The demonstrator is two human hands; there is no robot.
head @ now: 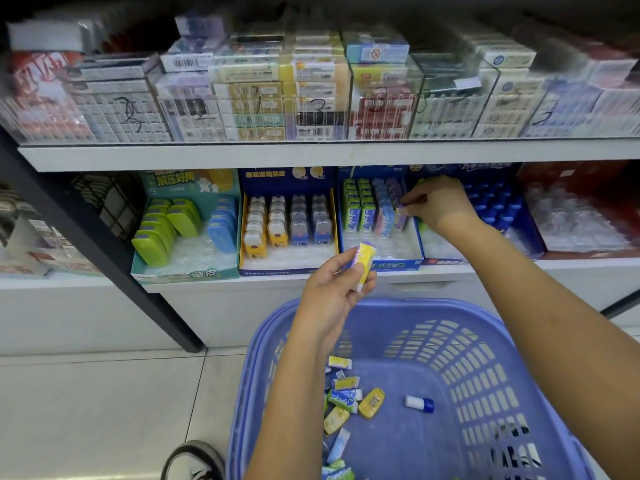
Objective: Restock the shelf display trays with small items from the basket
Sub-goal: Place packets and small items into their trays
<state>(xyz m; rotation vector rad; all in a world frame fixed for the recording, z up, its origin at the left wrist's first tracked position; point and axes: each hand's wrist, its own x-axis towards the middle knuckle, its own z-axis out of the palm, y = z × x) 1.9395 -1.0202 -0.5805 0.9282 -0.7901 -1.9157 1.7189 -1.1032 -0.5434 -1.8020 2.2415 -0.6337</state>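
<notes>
My left hand [332, 289] holds a small yellow and white eraser pack [363, 263] above the blue basket [485, 341], in front of the shelf edge. My right hand [438, 204] reaches into the blue display tray [381, 261] and pinches a purple eraser pack [401, 213] at the right end of its rows of green, blue and purple packs. In the basket lie several loose small items [346, 396], among them a yellow case [371, 402] and a blue-capped white tube [419, 404].
A green tray [187, 271] with green and blue cases stands left, beside a yellow-edged tray [287, 261] of bear-shaped items. Blue bottles [491, 202] and a red tray [581, 251] fill the right. Clear bins of boxes line the upper shelf. A shoe [194, 459] rests on the tiled floor.
</notes>
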